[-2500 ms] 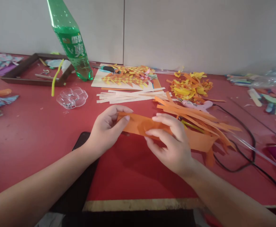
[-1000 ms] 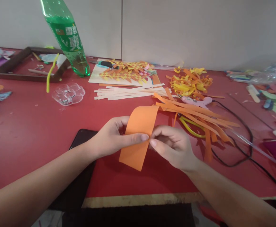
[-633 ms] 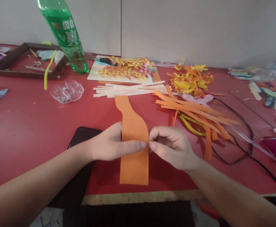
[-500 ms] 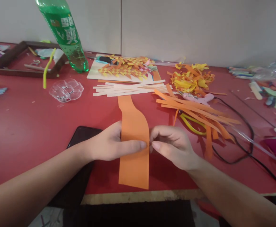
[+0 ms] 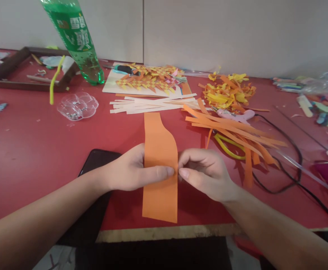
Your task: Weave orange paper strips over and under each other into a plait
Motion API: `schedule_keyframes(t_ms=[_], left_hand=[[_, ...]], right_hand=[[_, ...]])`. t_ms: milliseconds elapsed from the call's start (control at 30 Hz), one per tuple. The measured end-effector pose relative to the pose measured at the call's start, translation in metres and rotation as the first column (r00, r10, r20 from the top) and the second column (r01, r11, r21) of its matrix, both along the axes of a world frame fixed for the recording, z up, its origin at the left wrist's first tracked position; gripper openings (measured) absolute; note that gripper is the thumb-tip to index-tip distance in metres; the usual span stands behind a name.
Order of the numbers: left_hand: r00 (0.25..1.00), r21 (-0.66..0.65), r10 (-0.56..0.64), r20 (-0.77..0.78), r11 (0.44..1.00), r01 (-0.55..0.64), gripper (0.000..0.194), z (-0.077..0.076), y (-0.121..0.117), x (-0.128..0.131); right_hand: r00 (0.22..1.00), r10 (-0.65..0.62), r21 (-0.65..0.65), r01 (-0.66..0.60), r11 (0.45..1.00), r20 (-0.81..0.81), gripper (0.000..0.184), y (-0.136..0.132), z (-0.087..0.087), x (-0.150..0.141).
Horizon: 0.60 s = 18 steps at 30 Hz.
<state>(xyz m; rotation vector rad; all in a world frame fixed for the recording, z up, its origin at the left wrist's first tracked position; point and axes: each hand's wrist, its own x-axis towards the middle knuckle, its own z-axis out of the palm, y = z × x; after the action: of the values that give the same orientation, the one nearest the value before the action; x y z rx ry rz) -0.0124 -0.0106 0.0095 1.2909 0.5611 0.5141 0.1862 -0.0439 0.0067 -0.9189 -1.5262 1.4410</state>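
A tall strip of orange paper stands up in front of me, its top half bending to the left. Its lower end hangs above the red table near the front edge. My left hand is closed on it from the left, with the thumb across its front and the other fingers hidden behind. At the paper's right edge, my right hand is closed with curled fingers, thumb and fingertips pinching at that edge. Loose orange paper strips lie beyond my right hand, over yellow-handled scissors.
Pale strips, a woven yellow-orange piece and a pile of paper scraps lie behind. A pink glue gun trails a black cable. Leftward are a green bottle, clear dish, brown frame and black phone.
The upper part of the orange paper has swung slightly to the right and straightened a little. Both hands stay in almost the same place.
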Motion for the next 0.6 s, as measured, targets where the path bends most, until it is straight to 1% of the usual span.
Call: schedule_keyframes(t_ms=[267,467,533,600], left_hand=[[1.0,0.013,0.011,-0.004,1.0,-0.011,0.01,-0.0009,-0.0005,0.0001],[0.999,0.044,-0.026,0.021,0.999,0.025,0.006,-0.0001,-0.0005,0.0002],[0.999,0.023,-0.023,0.032,1.0,0.022,0.005,0.0003,-0.0007,-0.0002],[0.999,-0.032,0.002,0.04,0.999,-0.001,0.006,0.0009,-0.001,-0.0008]], right_hand=[[1.0,-0.013,-0.004,0.013,1.0,0.013,0.012,0.0001,-0.0008,-0.0012],[0.999,-0.025,0.029,0.024,0.999,0.036,0.015,-0.0011,0.0003,-0.0028],[0.999,-0.023,0.038,0.021,0.999,0.035,0.015,-0.0009,0.0004,-0.0015],[0.999,-0.026,0.057,0.024,0.998,0.031,0.014,0.0001,0.0002,0.0007]])
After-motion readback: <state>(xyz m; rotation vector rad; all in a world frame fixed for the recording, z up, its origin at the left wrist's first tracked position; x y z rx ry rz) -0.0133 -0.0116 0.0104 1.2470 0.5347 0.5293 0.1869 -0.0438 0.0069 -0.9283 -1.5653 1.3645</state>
